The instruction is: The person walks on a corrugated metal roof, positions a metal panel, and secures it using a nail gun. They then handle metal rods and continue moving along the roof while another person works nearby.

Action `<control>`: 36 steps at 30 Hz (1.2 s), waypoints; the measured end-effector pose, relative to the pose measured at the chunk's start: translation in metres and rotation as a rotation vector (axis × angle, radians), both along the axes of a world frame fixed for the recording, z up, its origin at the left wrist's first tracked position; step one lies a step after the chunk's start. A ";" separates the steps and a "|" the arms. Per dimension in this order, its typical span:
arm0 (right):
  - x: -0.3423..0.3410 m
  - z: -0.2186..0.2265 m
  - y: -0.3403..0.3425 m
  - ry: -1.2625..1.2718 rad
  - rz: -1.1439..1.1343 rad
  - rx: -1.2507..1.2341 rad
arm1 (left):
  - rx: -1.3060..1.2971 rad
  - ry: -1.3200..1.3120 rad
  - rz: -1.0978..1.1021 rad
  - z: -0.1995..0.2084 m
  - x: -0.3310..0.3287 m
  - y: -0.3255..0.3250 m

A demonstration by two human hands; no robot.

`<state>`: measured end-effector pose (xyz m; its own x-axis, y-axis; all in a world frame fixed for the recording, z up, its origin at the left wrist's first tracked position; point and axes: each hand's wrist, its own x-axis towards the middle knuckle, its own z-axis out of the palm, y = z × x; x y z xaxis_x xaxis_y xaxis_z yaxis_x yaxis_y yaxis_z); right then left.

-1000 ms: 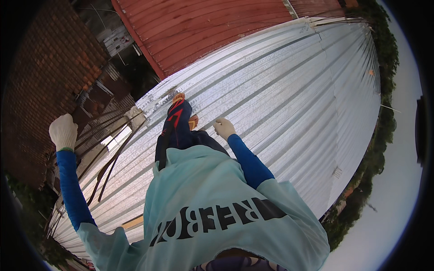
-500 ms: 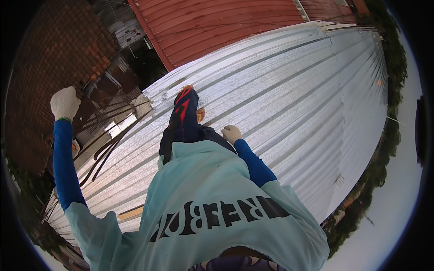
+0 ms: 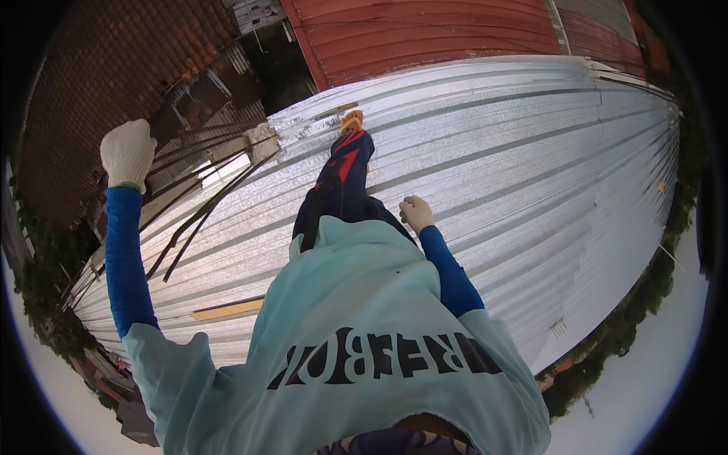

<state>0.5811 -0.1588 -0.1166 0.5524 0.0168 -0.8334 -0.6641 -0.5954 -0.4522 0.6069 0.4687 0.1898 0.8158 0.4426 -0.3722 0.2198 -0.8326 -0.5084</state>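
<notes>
My left hand (image 3: 128, 154), in a white knitted glove with a green cuff edge, is raised out at the left beyond a blue sleeve. Its fingers are folded into a fist, and whatever may be inside is hidden. My right hand (image 3: 415, 213), gloved in the same kind, hangs low beside my right hip. Its fingers are curled in and nothing shows in them. Neither hand visibly touches anything. Under me lies a silvery corrugated metal roof (image 3: 485, 178). One sandalled foot (image 3: 352, 120) is forward near the roof's far edge.
Dark bent metal strips (image 3: 208, 211) jut over the left roof edge by a pale broken block (image 3: 262, 141). A wooden strip (image 3: 227, 309) lies to my left. Beyond the edge are a red metal roof (image 3: 425, 34), a brown tiled roof (image 3: 114, 68) and a dark gap (image 3: 282, 68).
The view has shifted, with the roof and its edge turning slightly. My forward foot now shows more fully, farther ahead. Both hands stay closed, the left still raised and the right low.
</notes>
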 end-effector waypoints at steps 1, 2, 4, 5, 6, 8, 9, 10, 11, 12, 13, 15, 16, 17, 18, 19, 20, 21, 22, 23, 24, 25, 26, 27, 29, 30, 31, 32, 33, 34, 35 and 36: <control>0.005 -0.001 0.000 0.009 0.000 0.015 | 0.005 0.014 0.012 0.002 0.002 -0.002; 0.012 -0.006 -0.004 0.015 -0.004 0.033 | 0.012 0.024 0.019 0.003 0.007 -0.003; 0.027 -0.008 -0.006 0.054 0.007 0.006 | 0.020 0.059 0.076 0.001 0.013 -0.003; 0.036 -0.002 -0.004 0.067 0.000 0.003 | 0.024 0.079 0.083 0.003 0.014 -0.002; 0.048 0.010 0.000 0.060 0.043 -0.015 | 0.039 0.050 0.038 0.001 0.012 0.002; 0.069 0.025 0.008 0.053 0.021 -0.032 | 0.024 0.064 0.065 0.002 0.014 0.003; 0.074 0.020 0.006 0.056 -0.007 0.012 | 0.026 0.060 0.067 0.001 0.014 0.005; 0.081 0.017 0.003 0.061 -0.039 0.061 | 0.031 0.057 0.066 0.003 0.013 0.005; 0.086 0.018 0.004 0.035 -0.038 0.065 | 0.030 0.052 0.061 0.000 0.012 0.006; 0.091 0.019 0.005 0.010 -0.039 0.070 | 0.033 0.046 0.065 -0.003 0.012 0.006; 0.093 0.021 0.008 -0.012 -0.044 0.076 | 0.037 0.043 0.065 -0.004 0.012 0.007; 0.091 0.016 0.006 0.013 -0.030 0.073 | 0.038 0.014 0.029 -0.010 0.009 0.015; 0.089 0.016 0.007 0.021 -0.019 0.071 | 0.038 -0.010 -0.005 -0.013 0.007 0.020; 0.085 0.016 0.009 0.025 -0.018 0.079 | 0.036 -0.034 -0.032 -0.016 0.003 0.023; 0.080 0.013 0.009 0.035 -0.010 0.087 | 0.036 -0.051 -0.050 -0.019 0.002 0.024; 0.072 0.011 0.008 0.042 -0.003 0.090 | 0.033 -0.072 -0.070 -0.023 0.002 0.026; 0.063 0.009 0.010 0.052 0.005 0.098 | 0.035 -0.089 -0.088 -0.025 0.001 0.028; 0.054 0.009 0.010 0.057 0.033 0.066 | 0.032 -0.101 -0.118 -0.031 0.001 0.034; 0.043 0.013 0.014 0.063 0.060 0.033 | 0.027 -0.112 -0.150 -0.035 0.002 0.037; 0.035 0.018 0.016 0.072 0.095 0.006 | 0.018 0.007 0.121 -0.011 0.005 0.016; 0.025 0.016 0.015 0.088 0.136 0.009 | 0.149 -0.223 -0.144 -0.020 -0.009 0.022; 0.014 0.010 0.010 0.098 0.173 0.002 | 0.126 -0.214 -0.133 -0.020 -0.010 0.022; 0.009 0.009 0.007 0.108 0.211 -0.008 | 0.100 -0.207 -0.120 -0.020 -0.008 0.020; 0.004 0.006 0.004 0.085 0.328 -0.041 | 0.108 -0.215 -0.118 -0.021 -0.007 0.020; -0.007 -0.002 -0.007 0.048 0.365 -0.049 | 0.105 -0.246 -0.141 -0.032 0.002 0.023; -0.012 -0.008 -0.017 0.025 0.369 -0.061 | 0.107 -0.273 -0.166 -0.041 0.009 0.024; -0.011 -0.003 -0.015 0.055 0.356 -0.071 | 0.128 -0.283 -0.177 -0.042 0.008 0.022; -0.008 0.002 -0.013 0.058 0.341 -0.067 | 0.148 -0.293 -0.191 -0.042 0.008 0.021; -0.004 0.006 -0.011 0.061 0.323 -0.064 | 0.146 -0.280 -0.180 -0.042 0.006 0.021; -0.002 0.009 -0.010 0.063 0.299 -0.062 | 0.142 -0.269 -0.177 -0.039 0.005 0.020; 0.000 0.007 -0.014 0.067 0.275 -0.052 | 0.138 -0.258 -0.174 -0.036 0.005 0.018; 0.002 0.009 -0.014 0.056 0.263 -0.056 | 0.133 -0.240 -0.165 -0.032 0.006 0.014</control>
